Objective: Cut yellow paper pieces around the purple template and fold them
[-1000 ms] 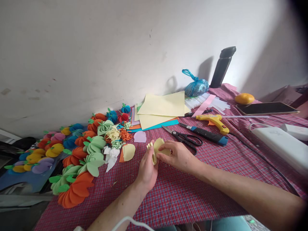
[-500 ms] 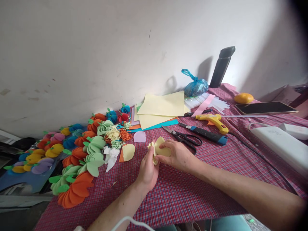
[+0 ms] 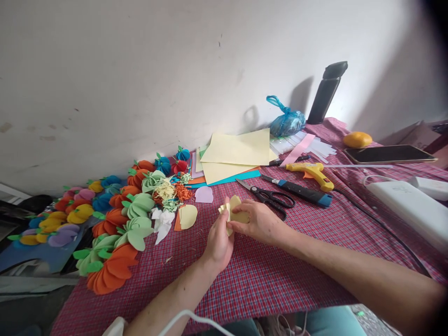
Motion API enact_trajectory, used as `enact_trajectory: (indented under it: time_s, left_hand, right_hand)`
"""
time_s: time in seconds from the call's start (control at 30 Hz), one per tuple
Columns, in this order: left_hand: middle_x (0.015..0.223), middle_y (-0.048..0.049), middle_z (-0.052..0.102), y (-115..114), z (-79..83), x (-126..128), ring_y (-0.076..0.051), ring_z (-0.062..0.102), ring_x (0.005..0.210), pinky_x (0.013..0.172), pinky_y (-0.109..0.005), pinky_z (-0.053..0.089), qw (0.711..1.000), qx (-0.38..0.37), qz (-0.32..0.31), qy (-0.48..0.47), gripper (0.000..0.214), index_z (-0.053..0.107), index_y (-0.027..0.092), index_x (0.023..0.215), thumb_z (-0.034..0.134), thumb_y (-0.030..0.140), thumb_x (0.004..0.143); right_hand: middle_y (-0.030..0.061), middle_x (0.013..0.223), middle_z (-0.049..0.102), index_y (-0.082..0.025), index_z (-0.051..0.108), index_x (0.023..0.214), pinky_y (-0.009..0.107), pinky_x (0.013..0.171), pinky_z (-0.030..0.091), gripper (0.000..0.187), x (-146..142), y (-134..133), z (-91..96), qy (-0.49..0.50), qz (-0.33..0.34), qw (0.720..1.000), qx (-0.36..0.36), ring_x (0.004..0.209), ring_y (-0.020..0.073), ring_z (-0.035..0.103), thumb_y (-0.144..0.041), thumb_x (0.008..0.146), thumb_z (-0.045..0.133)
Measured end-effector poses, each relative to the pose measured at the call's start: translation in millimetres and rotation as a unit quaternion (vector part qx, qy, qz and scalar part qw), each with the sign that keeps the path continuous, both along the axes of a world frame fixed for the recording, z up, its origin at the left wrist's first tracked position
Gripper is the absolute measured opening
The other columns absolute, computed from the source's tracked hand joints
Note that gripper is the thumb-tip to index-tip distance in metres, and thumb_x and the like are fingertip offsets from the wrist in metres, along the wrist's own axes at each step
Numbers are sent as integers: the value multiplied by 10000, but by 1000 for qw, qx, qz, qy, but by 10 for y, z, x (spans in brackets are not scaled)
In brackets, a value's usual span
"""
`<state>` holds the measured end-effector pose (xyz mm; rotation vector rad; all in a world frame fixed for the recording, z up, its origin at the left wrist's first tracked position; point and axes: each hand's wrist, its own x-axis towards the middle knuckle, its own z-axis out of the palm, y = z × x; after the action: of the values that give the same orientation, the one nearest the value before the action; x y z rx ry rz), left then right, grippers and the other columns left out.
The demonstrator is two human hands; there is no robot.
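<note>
Several pale yellow paper cutouts (image 3: 239, 215) stand fanned between my two hands, above the checked cloth. My left hand (image 3: 220, 239) is closed round their left side, thumb on top. From the right, my right hand (image 3: 261, 221) pinches the cutouts between thumb and fingers; part of the paper is hidden behind the fingers. To the left of my hands lie a yellow rounded cutout (image 3: 189, 216) on orange ones and a lilac cutout (image 3: 204, 194). Black-handled scissors (image 3: 271, 199) rest just beyond my right hand.
Finished paper pumpkins (image 3: 114, 263) crowd the left side. Yellow sheets (image 3: 238, 148) are stacked by the wall. On the right are a utility knife (image 3: 301, 191), a yellow glue gun (image 3: 311, 173), a phone (image 3: 390, 154), a white power bank (image 3: 409, 205) and a black bottle (image 3: 325, 93).
The camera view has shifted slightly. Both hands keep hold of the yellow cutouts, with only small finger movement.
</note>
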<state>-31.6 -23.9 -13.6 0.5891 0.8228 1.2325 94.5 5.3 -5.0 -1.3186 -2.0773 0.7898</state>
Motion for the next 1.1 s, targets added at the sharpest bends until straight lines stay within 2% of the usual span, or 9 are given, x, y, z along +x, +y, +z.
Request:
enact_trajectory:
  time_s: [0.17, 0.33, 0.5, 0.7, 0.93, 1.1]
  left_hand:
    - [1354, -18, 426, 4, -24, 20, -168, 343, 1263, 1031, -273, 273, 1000, 13, 1, -2, 466, 391, 259, 1308, 446, 308, 848]
    - [1326, -22, 464, 24, -25, 21, -172, 382, 1238, 999, -271, 325, 1000, 6, 10, -29, 447, 431, 248, 1284, 452, 310, 841]
    - [1260, -32, 531, 39, 8, 3, -174, 461, 1172, 936, -265, 393, 999, -13, 32, -34, 449, 450, 246, 1267, 478, 283, 820]
    - [1200, -28, 575, 43, 25, -5, -161, 490, 1136, 944, -254, 384, 999, -8, 22, -28, 468, 468, 239, 1245, 527, 204, 782]
    - [1186, -48, 583, 45, 43, -6, -165, 483, 1142, 929, -245, 396, 998, -36, 41, -45, 444, 475, 198, 1238, 496, 215, 794]
    - [1153, -51, 603, 50, 58, -3, -182, 503, 1114, 913, -278, 415, 997, -39, 39, -61, 417, 497, 195, 1216, 480, 239, 802]
  right_hand:
    - [54, 800, 629, -177, 676, 899, 247, 606, 395, 269, -8, 0, 0, 10, 20, 999, 26, 709, 157, 562, -370, 745, 570]
    - [23, 715, 617, -170, 661, 798, 228, 565, 371, 164, 4, -8, 74, 11, 39, 999, 26, 626, 126, 522, -264, 763, 533]
    - [5, 682, 612, -185, 660, 789, 214, 528, 349, 168, 13, -5, 111, 23, 49, 998, 14, 584, 113, 500, -241, 775, 502]
    - [4, 691, 611, -180, 655, 770, 205, 540, 346, 183, 9, 4, 77, 40, 54, 998, 16, 610, 112, 503, -228, 789, 479]
    - [-18, 542, 507, -148, 572, 600, 200, 467, 266, 258, 22, 29, -6, 4, 12, 1000, 11, 477, 74, 396, -210, 795, 415]
    - [-25, 499, 474, -154, 555, 589, 203, 441, 230, 286, 24, 64, -41, -24, -18, 999, 27, 446, 72, 367, -279, 812, 429]
